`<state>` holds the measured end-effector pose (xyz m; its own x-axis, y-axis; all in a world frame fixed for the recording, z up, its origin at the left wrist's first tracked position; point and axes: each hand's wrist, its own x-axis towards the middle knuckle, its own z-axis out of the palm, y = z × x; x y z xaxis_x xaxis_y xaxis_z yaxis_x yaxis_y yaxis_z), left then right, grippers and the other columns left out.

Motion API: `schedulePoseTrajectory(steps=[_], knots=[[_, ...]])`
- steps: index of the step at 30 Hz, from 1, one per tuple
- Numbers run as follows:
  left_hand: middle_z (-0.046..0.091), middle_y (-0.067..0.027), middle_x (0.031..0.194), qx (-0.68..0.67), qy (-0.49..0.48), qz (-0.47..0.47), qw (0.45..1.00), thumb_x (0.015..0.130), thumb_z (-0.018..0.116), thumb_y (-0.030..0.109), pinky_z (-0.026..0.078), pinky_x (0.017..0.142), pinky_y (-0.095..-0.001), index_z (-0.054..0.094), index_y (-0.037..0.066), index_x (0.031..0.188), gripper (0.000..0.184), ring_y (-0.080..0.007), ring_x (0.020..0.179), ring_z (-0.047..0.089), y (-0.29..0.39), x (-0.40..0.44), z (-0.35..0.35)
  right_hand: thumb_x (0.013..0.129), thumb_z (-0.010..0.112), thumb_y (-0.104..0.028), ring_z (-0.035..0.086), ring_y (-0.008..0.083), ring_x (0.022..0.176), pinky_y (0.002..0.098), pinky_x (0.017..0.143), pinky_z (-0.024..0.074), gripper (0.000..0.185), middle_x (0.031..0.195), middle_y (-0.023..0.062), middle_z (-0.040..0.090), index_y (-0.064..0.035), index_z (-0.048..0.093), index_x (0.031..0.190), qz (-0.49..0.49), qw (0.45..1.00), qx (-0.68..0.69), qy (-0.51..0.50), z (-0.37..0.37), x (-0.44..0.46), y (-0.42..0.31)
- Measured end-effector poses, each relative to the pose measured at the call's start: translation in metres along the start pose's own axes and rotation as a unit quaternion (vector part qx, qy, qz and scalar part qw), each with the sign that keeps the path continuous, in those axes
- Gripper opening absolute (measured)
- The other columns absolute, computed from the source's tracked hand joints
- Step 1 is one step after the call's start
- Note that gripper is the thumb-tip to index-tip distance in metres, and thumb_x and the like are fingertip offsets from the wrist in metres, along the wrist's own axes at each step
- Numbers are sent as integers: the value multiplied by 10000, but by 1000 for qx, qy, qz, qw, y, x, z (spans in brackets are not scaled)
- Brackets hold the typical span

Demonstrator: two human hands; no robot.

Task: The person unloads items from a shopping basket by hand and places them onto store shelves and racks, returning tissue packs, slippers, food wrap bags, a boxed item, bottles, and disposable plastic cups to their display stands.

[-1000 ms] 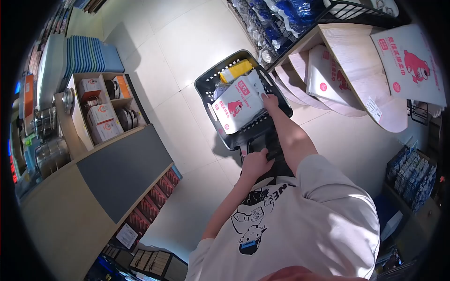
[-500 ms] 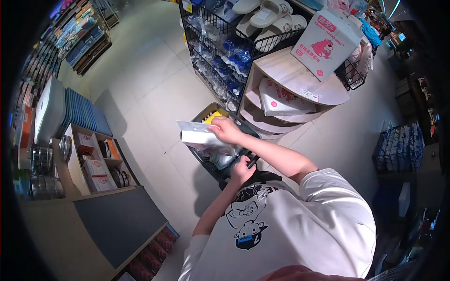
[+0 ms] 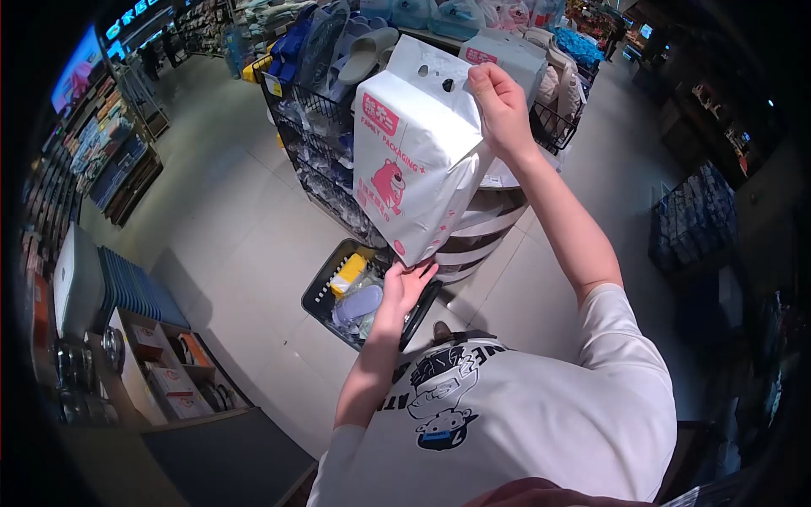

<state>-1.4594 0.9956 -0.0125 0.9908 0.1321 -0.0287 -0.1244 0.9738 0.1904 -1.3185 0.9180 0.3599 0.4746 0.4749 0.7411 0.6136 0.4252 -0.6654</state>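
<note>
A large white tissue pack (image 3: 397, 160) with a pink bear and "FAMILY PACKAGING" print hangs upright before me. My right hand (image 3: 504, 114) pinches the right edge of its top flap, beside the punched holes. Under the lower end is my left hand (image 3: 408, 289), palm up with fingers stretched and apart, touching or very near the bottom edge. Below stands a dark shopping basket (image 3: 314, 297), partly behind my left forearm. Inside it show a yellow packet (image 3: 348, 275) and a lilac item in clear plastic (image 3: 359, 304).
Ahead, a black wire rack (image 3: 317, 127) carries slippers (image 3: 367, 55) and bagged goods. Next to it, rounded shelves (image 3: 481, 224) hold another white pack (image 3: 511, 55). At left is a low cabinet (image 3: 182, 372) with boxes and pots. Stocked shelves line the aisles on both sides.
My right hand has lifted the tissue pack up from over the basket, turning its printed face into view. My left hand has let go of the basket handle and moved under the pack.
</note>
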Motion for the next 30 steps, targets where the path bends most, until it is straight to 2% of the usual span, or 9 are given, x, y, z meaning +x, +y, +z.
schedulePoseTrajectory(steps=[5,14,16,17,19,21,23,25,30], knots=[[509,-112,1419,79,-99,-47,991,936,517,97,511,1041,-564,390,154,1438,521,-312,1264,563,-1,40,89,1062,603,-248,370,7,734,193,644,297,217,836,-92,480,-51,614,972,37,999,3,-26,-62,21,-9],[519,-106,1215,230,12,30,973,943,578,44,526,1035,-563,419,86,1267,364,-291,1173,586,-37,125,155,1033,629,-386,420,21,748,215,672,358,339,817,-85,526,-55,648,965,4,996,71,-45,-165,104,48],[519,-99,1171,228,18,40,973,938,609,23,529,1032,-560,391,63,1198,341,-282,1132,591,-39,156,165,933,766,-288,660,196,1047,297,940,509,624,1186,48,671,-80,452,1432,87,994,26,-65,-215,150,109],[519,-99,1171,230,21,49,972,938,609,23,529,1032,-560,391,63,1198,341,-282,1132,591,-39,167,173,933,766,-288,660,196,1047,297,940,509,624,1186,48,671,-80,452,1432,84,993,33,-71,-213,157,104],[519,-105,1165,206,70,58,974,930,637,21,528,1033,-559,365,55,1221,400,-299,1136,589,-41,185,188,1054,591,-341,529,14,764,223,674,441,306,859,-70,608,-54,674,986,61,972,-226,-12,-207,164,88],[504,-115,1183,193,96,70,974,916,655,9,537,1022,-544,351,63,1237,445,-298,1103,588,-40,208,190,966,649,-453,610,142,775,318,693,464,416,863,38,680,-41,702,995,3,965,-262,-3,-233,180,131],[479,-120,1217,280,170,59,943,912,650,3,557,992,-516,353,79,1254,459,-284,1063,582,-44,221,189,939,646,-443,704,303,859,429,763,511,379,897,128,730,-79,722,1010,-19,829,-559,5,-244,183,160],[457,-119,1238,295,160,21,942,904,648,-6,574,960,-492,349,100,1288,498,-273,1044,569,-46,232,183,931,628,-435,690,383,966,509,826,508,345,945,164,735,-120,737,1020,35,830,-556,38,-254,188,174],[484,-58,1188,302,164,35,939,916,650,56,580,934,-459,392,144,1310,479,-239,1009,567,-47,247,174,933,626,-432,693,385,946,496,865,496,355,929,138,748,-99,745,972,-4,788,-614,34,-253,184,158]])
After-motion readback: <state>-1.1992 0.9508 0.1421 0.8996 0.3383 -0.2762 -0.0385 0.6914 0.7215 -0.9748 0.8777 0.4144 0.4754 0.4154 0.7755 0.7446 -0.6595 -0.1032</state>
